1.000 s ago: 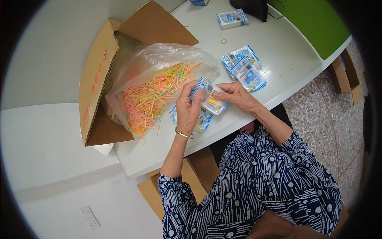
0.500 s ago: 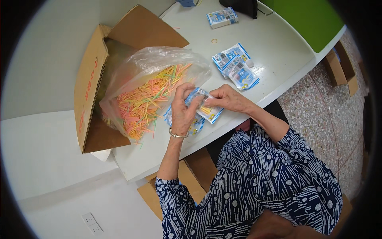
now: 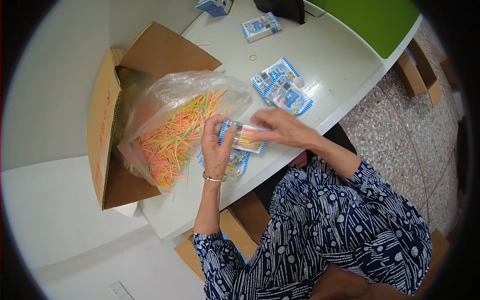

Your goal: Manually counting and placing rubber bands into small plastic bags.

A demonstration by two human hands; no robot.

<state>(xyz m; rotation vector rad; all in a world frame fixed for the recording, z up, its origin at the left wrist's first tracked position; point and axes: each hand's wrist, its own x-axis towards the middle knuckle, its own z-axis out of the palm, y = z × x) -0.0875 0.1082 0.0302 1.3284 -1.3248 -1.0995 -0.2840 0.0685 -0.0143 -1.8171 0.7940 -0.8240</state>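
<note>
A small clear packet with blue-striped ends (image 3: 245,141) shows pink and yellow sticks inside. My left hand (image 3: 217,150), a bangle at its wrist, is closed on the packet's left end, thumb on top. My right hand (image 3: 285,129) is at the packet's right side, blurred by motion. Its fingers are apart from the thumb, and the thumb lies over or just above the packet. Beneath, partly hidden by my left hand, more packets (image 3: 239,166) lie on the white table (image 3: 200,210). Left of my hands, a clear plastic bag (image 3: 170,85) holds many thin pastel sticks (image 3: 172,142).
The bag spills from a tipped cardboard box (image 3: 102,135). Several packets (image 3: 284,90) lie beyond my right hand, with another packet (image 3: 261,26) and a rubber band (image 3: 253,58) farther back. A black item (image 3: 282,7) is at the far edge. Cardboard boxes (image 3: 417,75) stand on the speckled floor.
My right hand has loosened from the packet and its fingers have spread. The packet has turned flatter in my left hand, showing more sticks. The whole view has shifted slightly.
</note>
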